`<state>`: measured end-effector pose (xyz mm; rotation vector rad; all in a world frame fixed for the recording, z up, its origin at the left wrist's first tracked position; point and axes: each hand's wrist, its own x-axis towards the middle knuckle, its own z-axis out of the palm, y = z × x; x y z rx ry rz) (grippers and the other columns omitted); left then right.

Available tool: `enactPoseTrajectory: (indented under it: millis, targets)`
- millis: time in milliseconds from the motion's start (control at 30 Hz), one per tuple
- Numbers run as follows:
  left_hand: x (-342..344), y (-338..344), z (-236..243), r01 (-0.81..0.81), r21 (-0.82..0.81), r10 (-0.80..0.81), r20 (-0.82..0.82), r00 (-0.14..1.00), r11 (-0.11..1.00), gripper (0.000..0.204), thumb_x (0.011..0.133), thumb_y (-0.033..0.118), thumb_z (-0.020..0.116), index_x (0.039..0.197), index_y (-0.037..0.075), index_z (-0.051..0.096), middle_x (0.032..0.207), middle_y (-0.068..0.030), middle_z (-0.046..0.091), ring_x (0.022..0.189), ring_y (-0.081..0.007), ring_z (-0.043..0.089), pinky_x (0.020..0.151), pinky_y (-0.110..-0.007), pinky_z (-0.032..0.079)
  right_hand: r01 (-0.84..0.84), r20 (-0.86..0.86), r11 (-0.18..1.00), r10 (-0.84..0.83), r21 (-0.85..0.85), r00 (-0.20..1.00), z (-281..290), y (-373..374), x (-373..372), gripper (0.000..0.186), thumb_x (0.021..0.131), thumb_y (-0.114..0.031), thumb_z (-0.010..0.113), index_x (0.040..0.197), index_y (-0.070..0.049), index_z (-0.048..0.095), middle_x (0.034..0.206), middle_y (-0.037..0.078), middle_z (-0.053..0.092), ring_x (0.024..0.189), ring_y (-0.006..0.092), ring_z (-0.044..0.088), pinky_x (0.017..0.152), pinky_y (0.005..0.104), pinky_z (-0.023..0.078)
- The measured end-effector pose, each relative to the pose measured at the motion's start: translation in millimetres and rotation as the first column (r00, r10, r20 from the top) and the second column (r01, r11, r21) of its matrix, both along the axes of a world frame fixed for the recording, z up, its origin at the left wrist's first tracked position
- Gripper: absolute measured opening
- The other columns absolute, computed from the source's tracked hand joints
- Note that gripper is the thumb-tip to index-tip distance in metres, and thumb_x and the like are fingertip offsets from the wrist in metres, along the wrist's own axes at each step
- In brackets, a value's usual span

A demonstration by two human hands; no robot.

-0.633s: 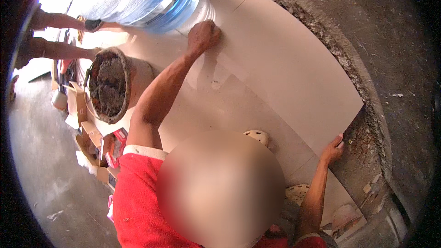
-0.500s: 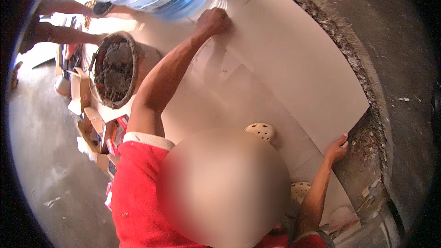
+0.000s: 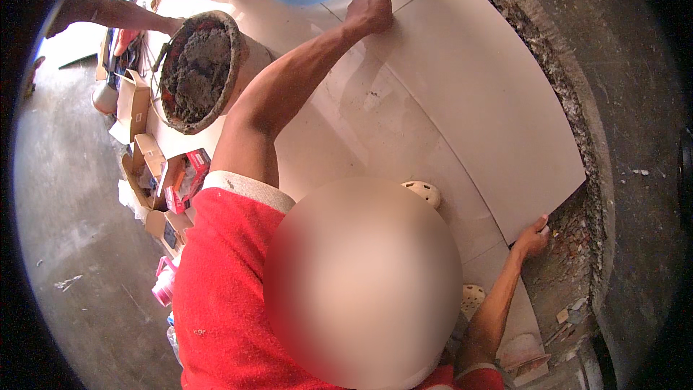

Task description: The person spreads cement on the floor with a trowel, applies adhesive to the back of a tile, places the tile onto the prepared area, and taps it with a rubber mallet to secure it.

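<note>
Conceivably, uneven pressure could crack the tile (image 3: 498,112) (left hand (image 3: 370,14) fisted, far end; right hand (image 3: 533,239), near edge, grip unclear).

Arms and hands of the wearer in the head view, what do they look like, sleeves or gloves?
The left hand and right hand are bare, with no gloves or watch visible. The left sleeve is red and short, ending above the elbow in a cream cuff. The right sleeve is red, mostly hidden.
</note>
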<state>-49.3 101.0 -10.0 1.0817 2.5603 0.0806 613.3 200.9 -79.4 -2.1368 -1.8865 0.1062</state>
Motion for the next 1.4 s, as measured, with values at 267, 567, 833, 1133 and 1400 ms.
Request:
enactPoseTrajectory:
  millis: [267, 567, 833, 1133, 1400]
  targets:
    - [-3.1, 2.8, -8.8, 0.048, 0.047, -0.046, -0.05, 0.998, 0.998, 0.024, 0.085, 0.016, 0.064, 0.099, 0.004, 0.078, 0.105, -0.0261, 0.074, 0.101, -0.0445, 0.072, 0.089, -0.05, 0.059, -0.038, 0.079, 0.999, 0.037, 0.009, 0.996, -12.0, 5.2, 7.1, 0.074, 0.103, -0.064, 0.046, 0.098, 0.005, 0.071, 0.094, 0.028, 0.072, 0.088, 0.0489, 0.069, 0.073, 0.0566, 0.051]
    - [-4.2, 2.1, -6.8, 0.17, -0.012, -0.17, -0.068, 0.983, 0.985, 0.023, 0.082, 0.018, 0.067, 0.096, 0.004, 0.078, 0.1, -0.0259, 0.074, 0.098, -0.0441, 0.073, 0.087, -0.051, 0.06, -0.084, 0.037, 0.993, 0.087, -0.081, 0.995, 14.7, -1.6, -3.9, 0.072, 0.104, -0.063, 0.046, 0.099, 0.004, 0.071, 0.095, 0.027, 0.072, 0.09, 0.0465, 0.069, 0.077, 0.0555, 0.051]
    - [11.2, 0.0, 1.8, 0.19, -0.03, -0.193, -0.141, 0.971, 0.981, 0.022, 0.086, 0.018, 0.066, 0.101, 0.007, 0.078, 0.099, -0.0256, 0.074, 0.096, -0.0446, 0.073, 0.083, -0.051, 0.061, -0.092, 0.099, 0.983, 0.109, -0.159, 0.989, 25.4, -2.9, -9.7, 0.072, 0.104, -0.064, 0.044, 0.103, 0.003, 0.071, 0.093, 0.025, 0.072, 0.088, 0.0465, 0.068, 0.076, 0.0557, 0.05]
    - [0.9, 9.6, -2.1, 0.22, -0.133, -0.241, -0.172, 0.955, 0.966, 0.023, 0.087, 0.016, 0.065, 0.104, 0.007, 0.078, 0.105, -0.0249, 0.075, 0.101, -0.0439, 0.073, 0.085, -0.052, 0.06, -0.083, 0.048, 0.977, 0.094, -0.194, 0.994, 17.9, -0.4, -4.1, 0.072, 0.103, -0.064, 0.047, 0.104, 0.005, 0.07, 0.097, 0.027, 0.07, 0.088, 0.0467, 0.067, 0.073, 0.0557, 0.049]
    - [-11.9, 14.5, -6.9, 0.292, -0.224, -0.329, -0.151, 0.932, 0.93, 0.024, 0.085, 0.02, 0.069, 0.102, 0.006, 0.078, 0.104, -0.0225, 0.075, 0.1, -0.0425, 0.073, 0.084, -0.05, 0.061, -0.174, 0.087, 0.975, 0.187, -0.138, 0.979, 15.1, -0.7, -0.3, 0.069, 0.104, -0.061, 0.049, 0.106, 0.005, 0.07, 0.095, 0.028, 0.07, 0.087, 0.0473, 0.067, 0.072, 0.0549, 0.049]
